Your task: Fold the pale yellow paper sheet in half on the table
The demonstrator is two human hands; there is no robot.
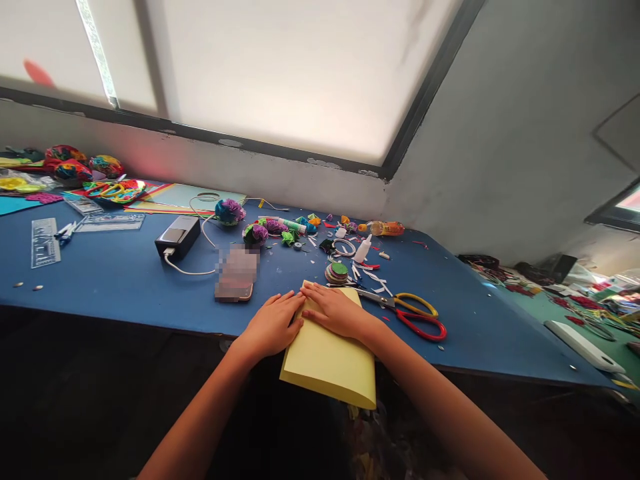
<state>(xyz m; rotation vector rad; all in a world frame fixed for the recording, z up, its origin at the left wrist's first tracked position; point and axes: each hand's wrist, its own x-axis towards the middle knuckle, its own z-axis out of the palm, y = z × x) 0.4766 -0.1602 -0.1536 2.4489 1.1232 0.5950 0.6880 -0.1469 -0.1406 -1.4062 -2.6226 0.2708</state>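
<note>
1. Both hands press flat on a folded pale-yellow paper sheet [327, 360]: left hand [273, 325] and right hand [336, 311], fingers extended, gripping nothing.
2. The sheet overhangs the blue surface [125, 273] near its front edge, beside red-and-yellow-handled scissors [410, 313].
3. Creasing appears underway; sharpening the fold calls for firm sliding pressure.

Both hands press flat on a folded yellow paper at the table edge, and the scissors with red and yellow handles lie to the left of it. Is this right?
Not quite. In the head view the scissors lie to the right of the yellow paper, not to the left. The rest holds: the left hand and right hand press flat on the folded paper at the edge of the blue table.
</note>
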